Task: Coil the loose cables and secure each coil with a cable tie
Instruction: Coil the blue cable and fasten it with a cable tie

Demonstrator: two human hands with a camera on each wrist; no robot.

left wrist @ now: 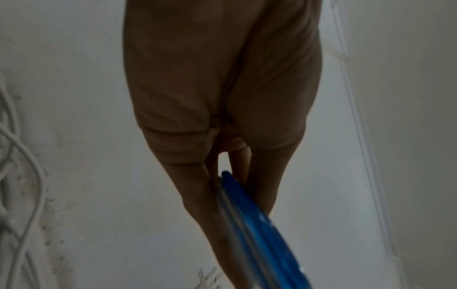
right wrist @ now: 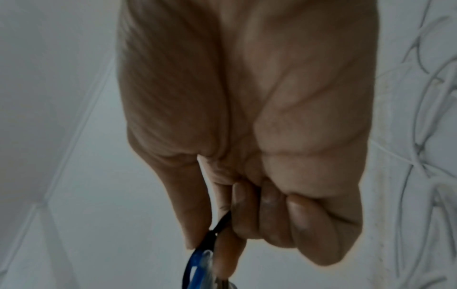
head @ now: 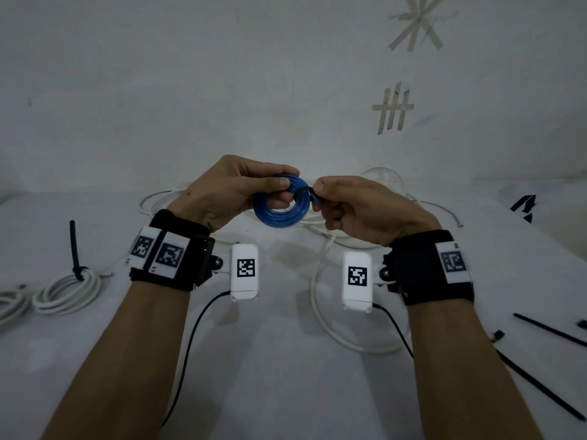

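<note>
Both hands hold the blue coil [head: 281,201]: left hand [head: 228,192] grips it, right hand [head: 359,208] pinches its half-hidden black tie [head: 303,189].

Above the middle of the table [head: 270,376], the left hand [head: 232,192] and right hand [head: 359,208] hold a cable coil [head: 281,214] between them, the left hand on its left side, the right hand pinching a cable tie [head: 303,189] on its right side. Beneath and behind the hands a loose cable [head: 317,300] sprawls on the table. At the far left lies a tied coil [head: 68,292], with 1 more coil [head: 11,304] just left of it at the edge. At the far right lie spare cable ties [head: 546,330]. Behind the table stands a wall [head: 222,74].
</note>
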